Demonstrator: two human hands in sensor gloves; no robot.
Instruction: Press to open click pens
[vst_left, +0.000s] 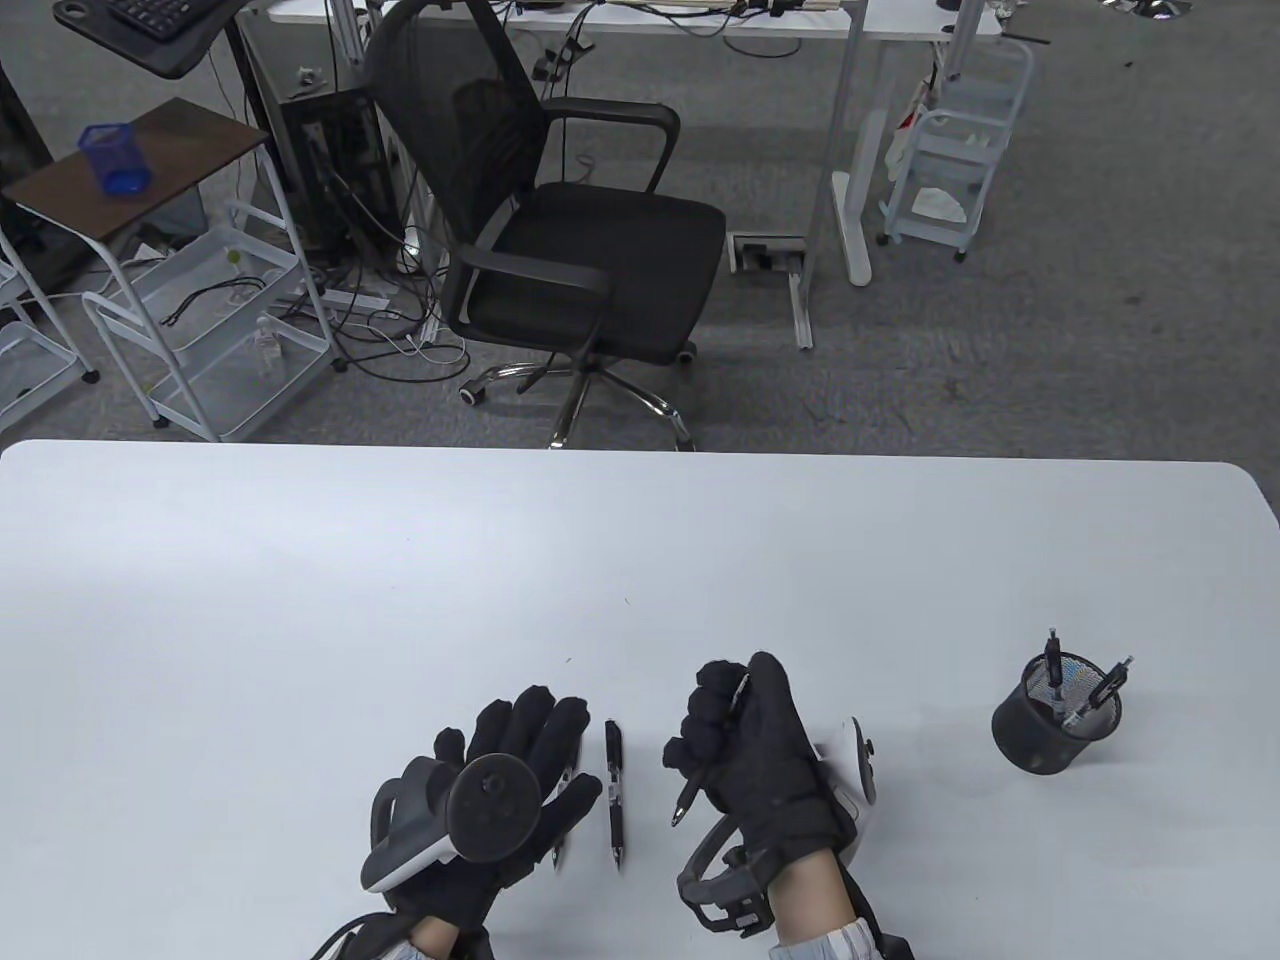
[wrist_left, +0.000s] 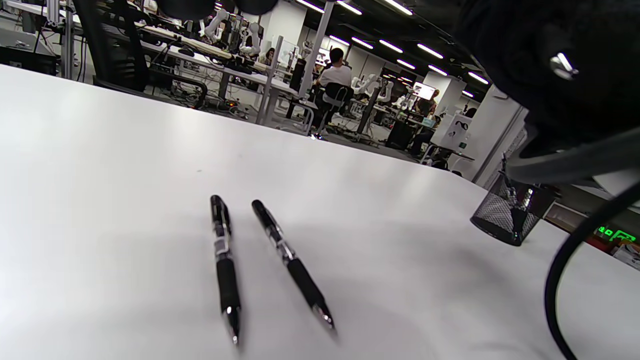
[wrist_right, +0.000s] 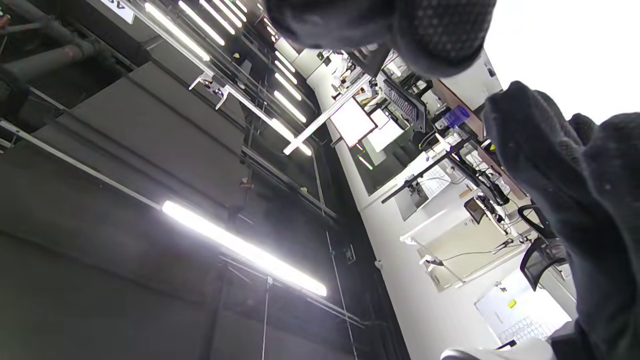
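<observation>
My right hand (vst_left: 735, 735) grips a black click pen (vst_left: 692, 790) in a fist just above the white table (vst_left: 400, 560). The pen's tip points down toward me and the thumb lies over its top end. My left hand (vst_left: 515, 745) is spread flat, palm down, holding nothing. One black pen (vst_left: 563, 815) lies partly under its fingers, and a second pen (vst_left: 613, 790) lies just to the right. The left wrist view shows both pens (wrist_left: 223, 265) (wrist_left: 292, 265) lying free, side by side. The right wrist view shows only gloved fingers (wrist_right: 575, 190) against the ceiling.
A black mesh pen cup (vst_left: 1055, 718) holding several more pens stands at the right of the table; it also shows in the left wrist view (wrist_left: 510, 210). A black office chair (vst_left: 580, 230) stands beyond the table's far edge.
</observation>
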